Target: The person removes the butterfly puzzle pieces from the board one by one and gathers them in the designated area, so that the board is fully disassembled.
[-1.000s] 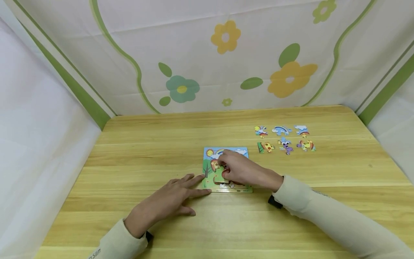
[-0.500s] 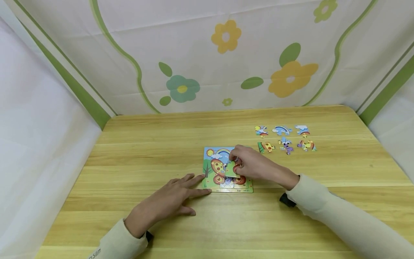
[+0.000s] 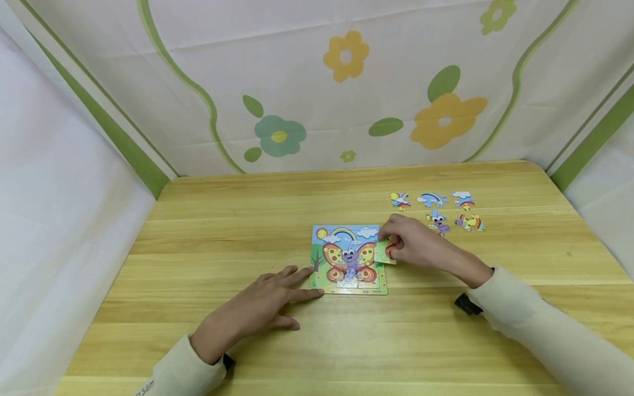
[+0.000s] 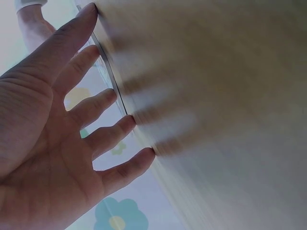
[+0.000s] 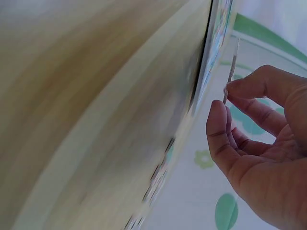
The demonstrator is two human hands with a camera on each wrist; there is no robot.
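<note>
A puzzle board (image 3: pixel 350 234) printed with a purple butterfly, sun, rainbow and tree lies on the wooden table. At its left edge my left hand (image 3: pixel 257 302) rests with spread fingers, the fingertips right at the board's side. My right hand (image 3: pixel 418 245) pinches a green puzzle piece (image 3: pixel 381 252) with a red patch between thumb and fingers. The piece overlaps the board's right edge in the head view. In the right wrist view the held piece (image 5: pixel 232 72) shows edge-on, raised off the tabletop.
Loose puzzle pieces lie in two rows at the back right: a sun piece (image 3: pixel 400 201), a rainbow piece (image 3: pixel 431 199), a cloud piece (image 3: pixel 463 199), a purple face piece (image 3: pixel 438 221) and a yellow wing piece (image 3: pixel 469 221). Behind the table hangs a flowered white curtain (image 3: pixel 307 71).
My right hand has moved right with the green puzzle piece, from over the board's middle to its right edge. It now hides a spotted wing piece. My left hand has stayed still.
</note>
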